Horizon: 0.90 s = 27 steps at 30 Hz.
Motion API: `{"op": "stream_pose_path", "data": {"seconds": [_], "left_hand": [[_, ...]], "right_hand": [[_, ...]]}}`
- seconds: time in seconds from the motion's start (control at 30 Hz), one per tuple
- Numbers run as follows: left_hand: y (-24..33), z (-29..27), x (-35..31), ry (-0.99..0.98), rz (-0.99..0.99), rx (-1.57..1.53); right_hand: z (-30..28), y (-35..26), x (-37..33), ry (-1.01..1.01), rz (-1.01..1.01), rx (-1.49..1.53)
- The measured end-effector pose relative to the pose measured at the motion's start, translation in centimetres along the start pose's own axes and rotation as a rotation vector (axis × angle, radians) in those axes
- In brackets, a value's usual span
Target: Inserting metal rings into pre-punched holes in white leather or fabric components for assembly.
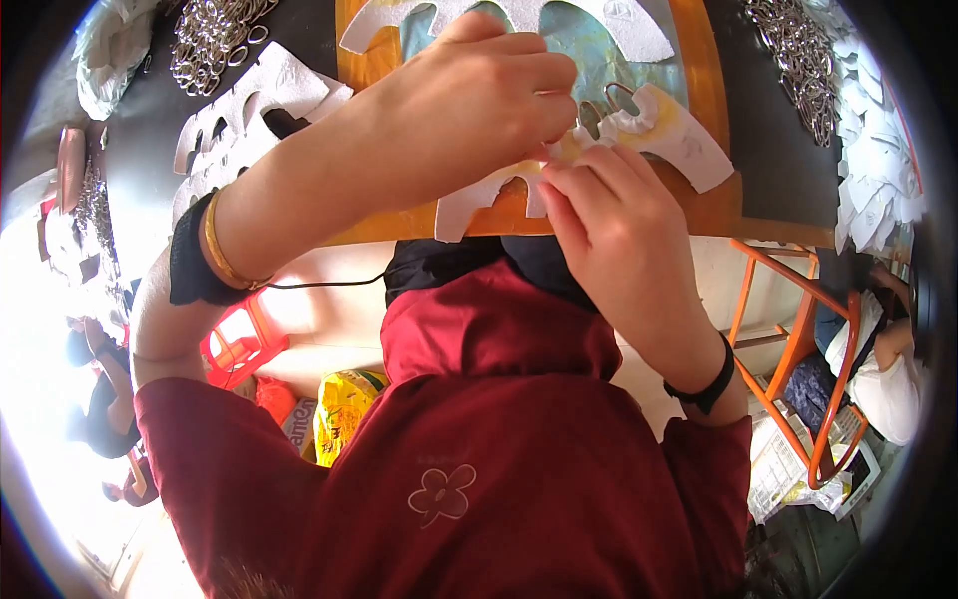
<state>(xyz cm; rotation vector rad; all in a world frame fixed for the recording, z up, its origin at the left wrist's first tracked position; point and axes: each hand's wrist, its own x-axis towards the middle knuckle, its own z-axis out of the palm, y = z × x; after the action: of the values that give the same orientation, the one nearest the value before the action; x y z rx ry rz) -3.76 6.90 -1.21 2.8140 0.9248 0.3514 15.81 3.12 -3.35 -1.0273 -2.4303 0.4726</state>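
Observation:
A white cut-out piece (689, 150) with curved arms and yellowish glue patches lies across the near part of an orange-brown board (714, 60). My left hand (499, 85) reaches over it from the left, fingers curled and pinched at its middle. From the near right, my right hand (624, 215) pinches the same piece, its fingertips almost meeting the left ones. A metal ring (621, 92) stands up at a folded tab just beyond the right fingers. What lies between the fingertips is hidden. Another white cut-out (639, 25) rests at the board's far side.
Metal rings (215, 45) are heaped at far left, more rings (798, 60) at far right. White cut-outs (264, 85) overlap left of the board; white pieces (873, 150) pile up right. Below stand an orange-framed stool (798, 290) and a yellow bag (344, 409). People sit on both sides.

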Motion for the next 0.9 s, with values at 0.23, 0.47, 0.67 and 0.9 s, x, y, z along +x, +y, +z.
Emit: {"op": "stream_pose_path", "data": {"seconds": [0.23, 0.47, 0.67, 0.9], "left_hand": [[3.4, 1.0, -1.7, 0.102, -0.314, -0.086], [5.1, 2.8, -2.0, 0.303, -0.574, -0.046], [5.3, 2.4, -1.9, 0.288, -0.603, -0.062], [5.2, 1.8, -2.1, 0.248, -0.561, 0.010]], "right_hand": [[0.2, 1.6, 1.1, 0.097, 0.061, 0.176], [1.1, 1.3, 1.4, 0.094, 0.165, 0.198], [1.0, 1.1, 1.6, 0.055, 0.137, 0.203], [1.0, 3.2, 0.8, 0.155, -0.193, 0.200]]}}
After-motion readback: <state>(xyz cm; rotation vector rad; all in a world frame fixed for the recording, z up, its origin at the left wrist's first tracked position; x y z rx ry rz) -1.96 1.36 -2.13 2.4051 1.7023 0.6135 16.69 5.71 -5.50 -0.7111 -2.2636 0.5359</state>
